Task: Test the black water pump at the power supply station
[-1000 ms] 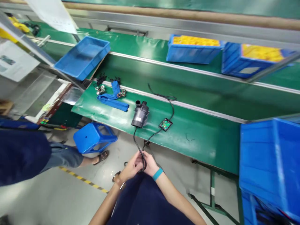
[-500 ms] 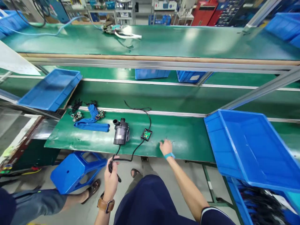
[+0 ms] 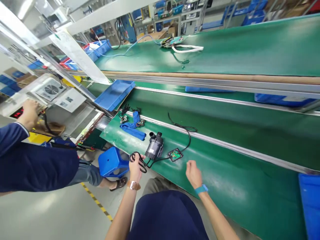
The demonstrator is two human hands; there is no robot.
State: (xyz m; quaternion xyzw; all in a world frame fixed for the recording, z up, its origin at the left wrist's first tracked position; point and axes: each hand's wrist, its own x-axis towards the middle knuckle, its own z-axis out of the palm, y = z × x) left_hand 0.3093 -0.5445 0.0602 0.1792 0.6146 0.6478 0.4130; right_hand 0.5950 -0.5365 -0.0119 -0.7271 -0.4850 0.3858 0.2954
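Note:
A looped black cable [image 3: 136,156] is gripped in my left hand [image 3: 135,170] at the table's near edge. Just beyond that hand stands a dark grey pump [image 3: 155,146] with two round ports, the cable running by its base. To its right lies a small open black box with a green circuit board [image 3: 175,154]; a black cord [image 3: 188,143] leads from it toward the back. My right hand [image 3: 194,174] is closed over the green table [image 3: 225,186], right of the box. Its curled fingers hide whatever may be in them.
Blue cloth strips [image 3: 133,129] and small metal parts with black wires [image 3: 123,119] lie left of the pump. A blue tray [image 3: 115,95] sits behind them. A blue stool [image 3: 113,162] and a co-worker [image 3: 37,163] are at left. A blue bin [image 3: 310,200] stands far right.
My view has swung left, bringing more of the co-worker in. The left hand, with the cable looped, is closer to the pump. My right hand has closed; the thin wires beside it no longer show.

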